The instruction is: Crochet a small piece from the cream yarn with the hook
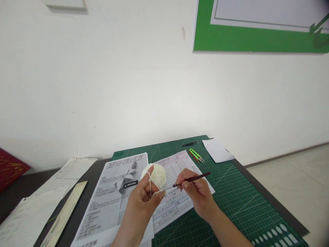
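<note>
My left hand (146, 193) is closed on a strand of white yarn (150, 181), which loops over the raised index finger and is pinched at the thumb. Just behind these fingers a cream yarn ball (159, 174) rests on the papers. Between the fingers of my right hand (195, 192) is a crochet hook (199, 177) with a dark handle, held like a pen. Its thin metal tip points left and reaches the yarn at my left thumb. Any stitches there are too small to make out.
Printed sheets (100, 195) lie under my hands on a green cutting mat (246, 206). Green thread snips (196, 155), dark tweezers (190, 143) and white paper (218, 150) lie farther back. A ruler (65, 212) and handwritten pages (33, 216) are at the left. Behind stands a white wall.
</note>
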Demonstrator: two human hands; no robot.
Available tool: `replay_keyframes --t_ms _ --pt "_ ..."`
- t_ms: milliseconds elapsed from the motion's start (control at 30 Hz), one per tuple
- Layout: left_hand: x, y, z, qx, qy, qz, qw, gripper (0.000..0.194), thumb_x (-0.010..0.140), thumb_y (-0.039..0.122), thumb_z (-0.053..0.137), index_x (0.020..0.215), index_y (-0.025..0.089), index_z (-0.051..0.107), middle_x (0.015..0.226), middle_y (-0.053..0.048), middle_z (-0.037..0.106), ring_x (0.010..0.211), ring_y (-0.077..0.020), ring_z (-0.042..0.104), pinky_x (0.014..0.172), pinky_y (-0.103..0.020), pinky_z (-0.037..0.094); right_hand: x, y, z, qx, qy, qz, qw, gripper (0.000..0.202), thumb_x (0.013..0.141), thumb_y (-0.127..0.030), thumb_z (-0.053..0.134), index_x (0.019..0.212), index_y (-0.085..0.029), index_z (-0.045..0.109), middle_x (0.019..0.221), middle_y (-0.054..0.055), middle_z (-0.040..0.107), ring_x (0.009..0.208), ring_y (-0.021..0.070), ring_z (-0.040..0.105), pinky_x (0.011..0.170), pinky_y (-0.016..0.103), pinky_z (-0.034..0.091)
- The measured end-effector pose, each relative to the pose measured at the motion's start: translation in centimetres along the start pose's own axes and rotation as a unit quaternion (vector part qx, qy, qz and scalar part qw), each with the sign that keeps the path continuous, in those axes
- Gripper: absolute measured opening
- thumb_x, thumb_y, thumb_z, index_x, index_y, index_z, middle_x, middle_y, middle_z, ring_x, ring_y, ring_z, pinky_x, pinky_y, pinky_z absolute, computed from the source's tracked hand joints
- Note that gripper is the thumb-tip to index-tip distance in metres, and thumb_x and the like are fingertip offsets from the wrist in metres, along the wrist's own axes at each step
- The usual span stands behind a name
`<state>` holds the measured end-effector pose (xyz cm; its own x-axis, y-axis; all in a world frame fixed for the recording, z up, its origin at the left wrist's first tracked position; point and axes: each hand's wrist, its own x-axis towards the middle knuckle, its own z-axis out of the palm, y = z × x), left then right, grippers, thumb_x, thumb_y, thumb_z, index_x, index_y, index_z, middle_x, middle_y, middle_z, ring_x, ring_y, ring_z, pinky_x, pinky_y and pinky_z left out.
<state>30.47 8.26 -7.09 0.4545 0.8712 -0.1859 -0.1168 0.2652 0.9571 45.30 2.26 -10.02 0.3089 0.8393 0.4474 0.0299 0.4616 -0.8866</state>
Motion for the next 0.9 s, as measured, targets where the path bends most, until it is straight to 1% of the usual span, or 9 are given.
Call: replay_keyframes --t_ms 100,200,267,367,500,600,733,800,900 --pt "-0.1 0.0 0.1 0.011 0.015 0.004 1.0 0.083 0.061 0.021 0.073 0.135 0.017 0.034 0.062 0.004 0.059 0.065 -0.0161 0.057 0.066 -0.029 0.043 -0.4 -0.1 0.0 -0.041 -0.006 -0.036 0.998 0.016 0.086 -0.027 0.049 0.085 -0.022 0.063 0.074 0.002 0.056 0.07 0.0183 0.053 0.064 0.031 0.04" --pt "0.1 -0.1 -0.1 0.025 0.025 0.022 0.999 0.083 0.062 0.021 0.073 0.135 0.015 0.034 0.059 0.006 0.056 0.063 -0.0142 0.054 0.064 -0.027 0.041 -0.7 -0.2 0.1 -0.079 -0.021 -0.07 0.994 0.015 0.085 -0.02 0.049 0.089 -0.023 0.063 0.077 0.004 0.058 0.074 0.0196 0.055 0.066 0.033 0.043" --pt "0.3 -0.3 -0.3 0.02 0.026 0.03 0.999 0.084 0.063 0.021 0.072 0.136 0.013 0.032 0.059 0.006 0.055 0.063 -0.0132 0.052 0.064 -0.026 0.04 -0.9 -0.5 0.2 -0.109 -0.04 -0.095 0.989 0.019 0.084 -0.013 0.05 0.093 -0.024 0.062 0.079 0.004 0.06 0.075 0.0198 0.055 0.066 0.034 0.044" --pt "0.7 -0.7 -0.6 -0.011 0.023 0.02 0.999 0.085 0.062 0.019 0.073 0.136 0.012 0.031 0.059 0.007 0.054 0.062 -0.0119 0.051 0.065 -0.026 0.041 -1.1 -0.8 0.3 -0.148 -0.062 -0.135 0.978 0.027 0.081 -0.007 0.051 0.099 -0.024 0.061 0.079 0.005 0.062 0.073 0.0193 0.055 0.066 0.034 0.045" --pt "0.9 -1.2 -0.8 -0.047 0.024 0.011 0.999 0.084 0.062 0.017 0.073 0.135 0.013 0.032 0.057 0.008 0.052 0.055 -0.0088 0.046 0.065 -0.026 0.042 -1.5 -0.4 0.6 -0.191 -0.073 -0.178 0.962 0.03 0.079 -0.005 0.052 0.102 -0.023 0.059 0.08 0.006 0.063 0.071 0.019 0.054 0.063 0.034 0.046" --pt "0.9 -1.3 -0.8 -0.066 0.039 0.014 0.997 0.082 0.061 0.015 0.074 0.133 0.013 0.035 0.056 0.009 0.053 0.055 -0.0086 0.047 0.064 -0.024 0.042 -1.8 0.2 0.8 -0.2 -0.07 -0.227 0.951 0.031 0.08 -0.005 0.051 0.105 -0.021 0.058 0.081 0.007 0.063 0.07 0.0188 0.055 0.062 0.034 0.047" --pt "1.0 -1.4 -0.7 -0.092 0.055 0.017 0.994 0.082 0.06 0.014 0.074 0.133 0.014 0.036 0.057 0.008 0.058 0.057 -0.0089 0.052 0.064 -0.023 0.043 -1.8 0.7 1.0 -0.205 -0.065 -0.236 0.948 0.032 0.079 -0.004 0.05 0.106 -0.02 0.057 0.082 0.008 0.064 0.072 0.019 0.056 0.062 0.034 0.049" --pt "1.0 -1.4 -0.7 -0.11 0.057 0.014 0.992 0.081 0.06 0.013 0.075 0.132 0.014 0.037 0.058 0.006 0.061 0.058 -0.0093 0.054 0.065 -0.024 0.044 -1.7 0.7 0.9 -0.215 -0.074 -0.242 0.943 0.035 0.079 -0.003 0.049 0.108 -0.02 0.057 0.084 0.008 0.065 0.072 0.0189 0.057 0.062 0.033 0.049" --pt "0.8 -1.4 -0.4 -0.123 0.06 0.009 0.991 0.077 0.058 0.011 0.076 0.128 0.016 0.044 0.057 0.006 0.063 0.058 -0.0097 0.056 0.065 -0.023 0.045 -1.6 0.8 0.8 -0.228 -0.088 -0.249 0.937 0.037 0.079 -0.003 0.049 0.11 -0.02 0.056 0.087 0.008 0.067 0.074 0.0189 0.058 0.063 0.033 0.05"
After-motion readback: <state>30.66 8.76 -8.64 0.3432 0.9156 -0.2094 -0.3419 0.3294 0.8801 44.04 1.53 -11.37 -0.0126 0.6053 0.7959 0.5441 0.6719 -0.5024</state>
